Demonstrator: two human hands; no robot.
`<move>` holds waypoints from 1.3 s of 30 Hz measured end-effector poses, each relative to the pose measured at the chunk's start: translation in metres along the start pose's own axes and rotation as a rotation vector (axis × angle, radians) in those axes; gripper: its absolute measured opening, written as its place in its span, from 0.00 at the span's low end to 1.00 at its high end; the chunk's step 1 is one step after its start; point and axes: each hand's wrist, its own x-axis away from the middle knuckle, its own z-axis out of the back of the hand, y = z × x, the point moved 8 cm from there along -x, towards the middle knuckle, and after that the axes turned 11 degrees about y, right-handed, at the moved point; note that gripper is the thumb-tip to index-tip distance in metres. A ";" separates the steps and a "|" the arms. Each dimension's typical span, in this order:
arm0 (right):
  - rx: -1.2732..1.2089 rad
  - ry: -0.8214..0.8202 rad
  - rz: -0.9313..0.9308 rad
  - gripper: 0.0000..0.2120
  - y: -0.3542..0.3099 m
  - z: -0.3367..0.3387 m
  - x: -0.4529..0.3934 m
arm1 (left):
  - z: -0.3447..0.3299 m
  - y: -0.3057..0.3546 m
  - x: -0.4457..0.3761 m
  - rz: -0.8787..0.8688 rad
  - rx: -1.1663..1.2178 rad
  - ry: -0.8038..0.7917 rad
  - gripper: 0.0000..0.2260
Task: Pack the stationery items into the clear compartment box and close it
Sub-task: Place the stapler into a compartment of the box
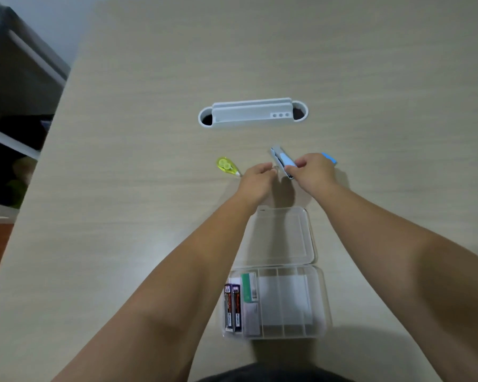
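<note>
The clear compartment box (315,299) lies open near me, its lid (282,235) flat on the table behind it. Two dark lead cases (232,307) and a green-and-white item (249,290) fill its left compartments. My right hand (309,170) grips a light blue and grey stapler-like item (280,158) above the table. My left hand (257,179) is beside it with fingers curled close to the item's lower end; whether it touches is unclear. A yellow correction tape (226,166) lies left of my hands. A blue item (329,158) peeks from behind my right hand.
A white cable-slot insert (253,114) is set into the table beyond my hands. The table's left edge runs diagonally, with dark furniture (17,78) beyond it.
</note>
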 end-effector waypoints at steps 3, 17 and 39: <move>0.013 0.022 -0.024 0.09 -0.002 0.004 -0.005 | -0.003 -0.001 -0.008 0.023 0.040 0.006 0.18; -0.644 -0.360 -0.253 0.04 0.014 0.005 0.066 | 0.029 0.007 0.070 -0.036 0.310 -0.082 0.21; -0.281 -0.587 -0.163 0.19 0.050 0.000 0.214 | 0.094 -0.097 0.190 -0.495 -0.782 -0.072 0.33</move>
